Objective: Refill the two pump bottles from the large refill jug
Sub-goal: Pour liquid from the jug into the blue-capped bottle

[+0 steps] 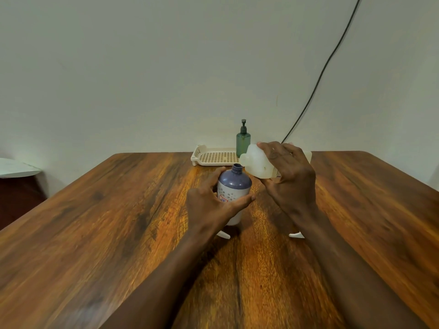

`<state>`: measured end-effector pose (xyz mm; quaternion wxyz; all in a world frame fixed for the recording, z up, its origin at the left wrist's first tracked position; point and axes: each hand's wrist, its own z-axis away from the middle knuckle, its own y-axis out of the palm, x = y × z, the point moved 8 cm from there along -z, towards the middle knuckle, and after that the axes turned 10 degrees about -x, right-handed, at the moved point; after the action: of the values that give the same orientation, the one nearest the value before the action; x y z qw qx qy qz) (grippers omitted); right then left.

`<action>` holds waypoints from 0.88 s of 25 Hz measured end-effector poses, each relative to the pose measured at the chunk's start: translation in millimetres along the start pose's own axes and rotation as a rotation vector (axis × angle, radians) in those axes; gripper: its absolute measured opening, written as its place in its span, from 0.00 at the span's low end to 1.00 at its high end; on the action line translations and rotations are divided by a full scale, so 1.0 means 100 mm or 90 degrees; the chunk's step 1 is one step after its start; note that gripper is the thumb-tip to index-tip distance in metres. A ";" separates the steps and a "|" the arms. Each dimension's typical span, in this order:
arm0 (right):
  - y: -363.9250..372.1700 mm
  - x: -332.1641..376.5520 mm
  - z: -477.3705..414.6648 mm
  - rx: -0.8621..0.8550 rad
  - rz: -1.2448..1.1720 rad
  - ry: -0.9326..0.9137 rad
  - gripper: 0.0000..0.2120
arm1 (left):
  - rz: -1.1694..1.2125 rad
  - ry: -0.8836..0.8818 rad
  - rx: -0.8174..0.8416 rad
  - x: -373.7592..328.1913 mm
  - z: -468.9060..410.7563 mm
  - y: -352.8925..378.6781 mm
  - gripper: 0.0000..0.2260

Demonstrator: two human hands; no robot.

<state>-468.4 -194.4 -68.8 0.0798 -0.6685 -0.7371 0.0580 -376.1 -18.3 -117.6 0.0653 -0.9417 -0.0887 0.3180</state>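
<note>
Now, with the left hand (209, 205) gripping the uncapped purple bottle (234, 186), the right hand (289, 181) holding the refill jug (257, 162) at one o'clock likely must align its spout (244, 159) over the neck (237, 167).

A wooden table (95, 233) with a dark, streaky grain filled the lower view, and a cream perforated tray (198, 155) sat at its far edge, close to the pale wall (142, 67). A black cable (332, 55) ran down that wall from the upper right — slanting toward the table's back edge. At far left stood something with a white top (16, 168) over a dark reddish base — too cut off to identify.
</note>
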 end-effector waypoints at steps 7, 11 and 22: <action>0.02 -0.02 0.00 -0.007 -0.004 -0.007 0.39 | -0.008 0.000 0.009 0.02 0.01 0.02 0.40; 0.01 0.00 -0.01 -0.006 0.013 -0.017 0.37 | -0.020 -0.002 0.015 0.04 0.02 0.04 0.42; 0.01 0.02 -0.03 -0.001 0.010 -0.022 0.37 | -0.028 0.001 0.021 0.05 0.03 0.06 0.42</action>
<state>-466.9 -192.2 -66.1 0.0658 -0.6735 -0.7330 0.0693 -373.6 -22.7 -123.9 0.0878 -0.9386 -0.1044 0.3170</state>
